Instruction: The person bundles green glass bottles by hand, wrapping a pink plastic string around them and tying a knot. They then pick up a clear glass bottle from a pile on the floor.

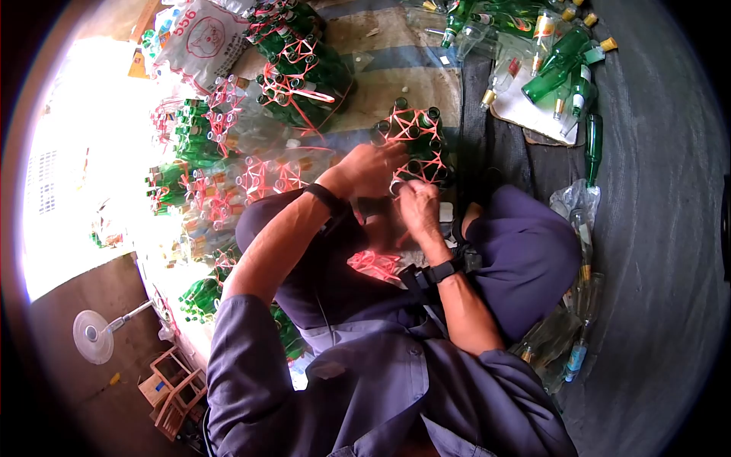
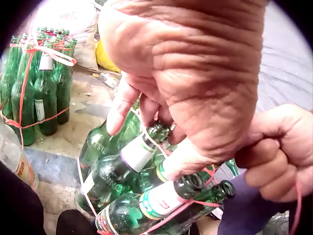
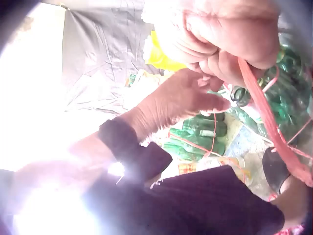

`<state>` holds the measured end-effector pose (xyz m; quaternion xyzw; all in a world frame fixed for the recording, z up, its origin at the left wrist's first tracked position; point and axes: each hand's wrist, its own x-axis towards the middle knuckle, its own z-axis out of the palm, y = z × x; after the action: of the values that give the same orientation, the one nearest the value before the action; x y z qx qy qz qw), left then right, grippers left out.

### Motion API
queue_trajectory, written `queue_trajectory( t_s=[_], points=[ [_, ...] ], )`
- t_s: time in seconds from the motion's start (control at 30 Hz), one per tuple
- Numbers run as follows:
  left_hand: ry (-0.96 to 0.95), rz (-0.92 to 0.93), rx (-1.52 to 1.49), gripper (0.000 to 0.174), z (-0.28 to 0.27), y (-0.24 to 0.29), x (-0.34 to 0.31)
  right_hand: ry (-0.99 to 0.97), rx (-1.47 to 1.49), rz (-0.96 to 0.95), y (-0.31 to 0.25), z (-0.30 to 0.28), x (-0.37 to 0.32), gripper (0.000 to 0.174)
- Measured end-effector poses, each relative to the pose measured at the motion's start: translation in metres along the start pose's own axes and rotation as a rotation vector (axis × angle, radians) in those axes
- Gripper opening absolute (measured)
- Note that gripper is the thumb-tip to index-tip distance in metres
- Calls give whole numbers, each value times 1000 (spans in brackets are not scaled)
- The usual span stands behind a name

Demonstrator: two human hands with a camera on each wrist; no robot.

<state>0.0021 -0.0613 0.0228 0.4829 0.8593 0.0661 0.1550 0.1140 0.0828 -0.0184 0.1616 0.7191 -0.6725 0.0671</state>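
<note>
Seemingly a bottle-sorting workspace: bundles of green glass bottles bound with pink plastic string (image 1: 293, 80), a printed white woven sack (image 1: 204, 38), loose glass bottles (image 1: 560, 65) on dark floor sheeting (image 1: 655, 228), and a white fan (image 1: 94, 336).

- Head view, upper left of the frame: a white sack (image 1: 221, 57) with the red number "556" printed on it, tilted, next to a round red emblem.
- Left wrist view, lower centre: white paper labels (image 2: 161, 199) on green bottles (image 2: 124, 220), their print too small and blurred to read.
- Right wrist view: no lettering that can be read.
</note>
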Motion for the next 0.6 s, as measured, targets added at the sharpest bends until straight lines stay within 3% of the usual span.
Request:
queue_trajectory(
  t_s=[0.03, 0.07, 0.1, 0.17, 0.2, 0.27, 0.3, 0.37, 0.47, 0.6],
  points=[
    [-17, -36, -3, 56, -2, 4, 2, 46, -36, 28, 13, -4, 9, 24],
    [-35, -72, -6, 55, -2, 7, 2, 52, 176, -29, 37, -8, 18, 21],
    [-35, -71, -6, 55, -1, 8, 1, 193, -381, -108, -8, -15, 11, 21],
    [43, -121, -55, 53, 1, 11, -1, 214, -303, 70, -5, -16, 15, 22],
    [42, -120, -56, 53, -3, 16, -1, 215, -304, 71, -4, -18, 15, 22],
    [144, -162, -100, 31, -11, 25, -1, 283, -529, -55, -1, -21, 16, 22],
    [144, -165, -101, 31, -8, 25, -1, 279, -529, -56, -3, -20, 16, 22],
    [121, -237, -109, 24, 1, 23, 1, 273, -448, 90, -7, -21, 16, 22],
    [243, -151, -22, 22, 26, 16, 3, 254, -500, 93, -3, -23, 16, 24],
    [260, -211, -67, 31, 21, 22, 3, 280, -569, -1, 10, -23, 14, 26]
  ],
)
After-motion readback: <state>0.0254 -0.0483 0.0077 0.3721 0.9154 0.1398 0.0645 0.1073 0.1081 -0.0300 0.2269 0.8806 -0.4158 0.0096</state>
